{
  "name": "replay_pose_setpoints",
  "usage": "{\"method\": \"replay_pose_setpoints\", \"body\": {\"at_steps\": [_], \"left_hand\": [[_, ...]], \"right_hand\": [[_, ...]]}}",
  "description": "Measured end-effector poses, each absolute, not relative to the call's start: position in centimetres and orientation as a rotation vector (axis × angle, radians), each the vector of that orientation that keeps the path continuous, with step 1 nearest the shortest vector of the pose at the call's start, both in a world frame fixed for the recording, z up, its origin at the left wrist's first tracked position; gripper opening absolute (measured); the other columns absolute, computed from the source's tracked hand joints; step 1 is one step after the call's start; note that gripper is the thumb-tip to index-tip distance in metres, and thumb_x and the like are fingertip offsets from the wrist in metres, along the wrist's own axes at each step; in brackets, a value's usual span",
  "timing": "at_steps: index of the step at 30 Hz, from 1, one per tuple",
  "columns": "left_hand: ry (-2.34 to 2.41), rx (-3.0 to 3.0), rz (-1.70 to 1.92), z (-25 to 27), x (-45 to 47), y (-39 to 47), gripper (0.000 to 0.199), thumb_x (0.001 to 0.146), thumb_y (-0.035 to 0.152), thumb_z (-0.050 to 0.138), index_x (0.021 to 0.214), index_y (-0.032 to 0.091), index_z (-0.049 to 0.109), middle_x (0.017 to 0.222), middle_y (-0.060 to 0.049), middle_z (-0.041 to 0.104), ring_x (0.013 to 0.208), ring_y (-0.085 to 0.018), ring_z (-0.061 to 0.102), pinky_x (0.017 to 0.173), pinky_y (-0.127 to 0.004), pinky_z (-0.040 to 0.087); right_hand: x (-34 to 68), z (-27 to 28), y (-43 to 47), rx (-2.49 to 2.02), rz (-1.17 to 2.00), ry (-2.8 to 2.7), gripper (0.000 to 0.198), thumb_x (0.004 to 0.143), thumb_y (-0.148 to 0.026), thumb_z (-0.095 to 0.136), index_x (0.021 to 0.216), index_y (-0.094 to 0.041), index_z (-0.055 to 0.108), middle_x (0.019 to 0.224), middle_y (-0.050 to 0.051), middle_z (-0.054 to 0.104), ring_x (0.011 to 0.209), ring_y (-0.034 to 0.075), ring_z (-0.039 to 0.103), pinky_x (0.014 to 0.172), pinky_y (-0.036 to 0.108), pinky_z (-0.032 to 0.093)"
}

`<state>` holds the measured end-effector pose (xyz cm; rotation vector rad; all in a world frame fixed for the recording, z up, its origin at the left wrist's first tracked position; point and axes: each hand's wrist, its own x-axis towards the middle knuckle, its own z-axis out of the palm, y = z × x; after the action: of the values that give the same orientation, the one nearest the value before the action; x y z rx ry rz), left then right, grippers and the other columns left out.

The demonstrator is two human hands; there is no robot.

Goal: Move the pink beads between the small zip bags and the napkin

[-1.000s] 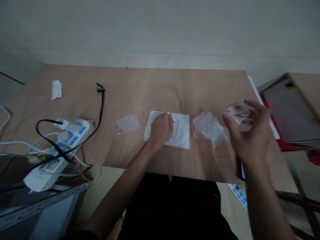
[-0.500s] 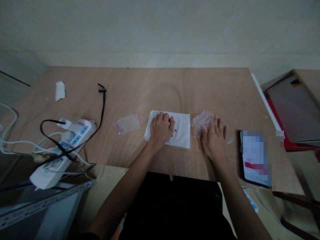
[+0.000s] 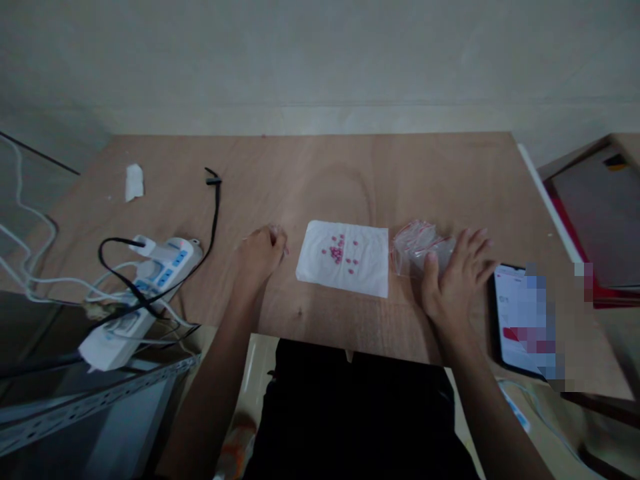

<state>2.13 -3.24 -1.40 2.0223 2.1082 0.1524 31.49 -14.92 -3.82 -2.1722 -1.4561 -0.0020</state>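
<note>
My left hand (image 3: 259,257) is closed with its fingers curled over the spot of a small clear zip bag, and only a sliver of that bag shows by the knuckles. Fingers spread, my right hand (image 3: 460,277) rests at the right side of a pile of clear zip bags (image 3: 415,245) with red seal strips, the thumb against their edge. Between the hands a white paper sheet (image 3: 320,270) lies flat on the table. Small red beads (image 3: 336,253) are on it, clustered near its middle with several scattered around.
A phone (image 3: 520,327) lies on the wooden tabletop (image 3: 425,173) to the right. At the left are a white power strip (image 3: 145,300) with tangled cords, a black cable (image 3: 216,207) and a scrap of white paper (image 3: 134,183). A box (image 3: 595,220) stands beyond the right edge.
My left hand has moved left off the paper sheet onto the small zip bag, uncovering the beads. My right hand has shifted right, its fingers spreading wider beside the bag pile.
</note>
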Motion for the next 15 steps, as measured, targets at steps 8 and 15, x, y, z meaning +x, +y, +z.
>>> {"method": "replay_pose_setpoints", "body": {"at_steps": [8,15], "left_hand": [[1.96,2.027,0.174,-0.9,0.2,-3.1,0.033,0.091,0.032,0.035,0.089,0.016,0.064,0.094,-0.013,0.072,0.085,-0.025,0.065,0.071,-0.031,0.043],[1.807,1.78,0.61,3.5,-1.0,-6.8,0.033,0.087,0.046,0.048,0.069,0.02,0.054,0.064,0.0,0.058,0.06,-0.015,0.053,0.057,-0.028,0.037]], "right_hand": [[30.3,-2.1,-16.3,-2.015,-0.154,-1.423,0.06,0.095,-0.038,0.04,0.15,-0.02,0.027,0.162,0.015,0.007,0.147,0.039,0.003,0.112,0.07,0.009],[24.0,2.5,-14.9,-1.484,0.292,-1.435,0.022,0.093,-0.028,0.049,0.102,-0.023,0.069,0.1,0.009,0.071,0.097,0.026,0.066,0.091,0.047,0.05]]}}
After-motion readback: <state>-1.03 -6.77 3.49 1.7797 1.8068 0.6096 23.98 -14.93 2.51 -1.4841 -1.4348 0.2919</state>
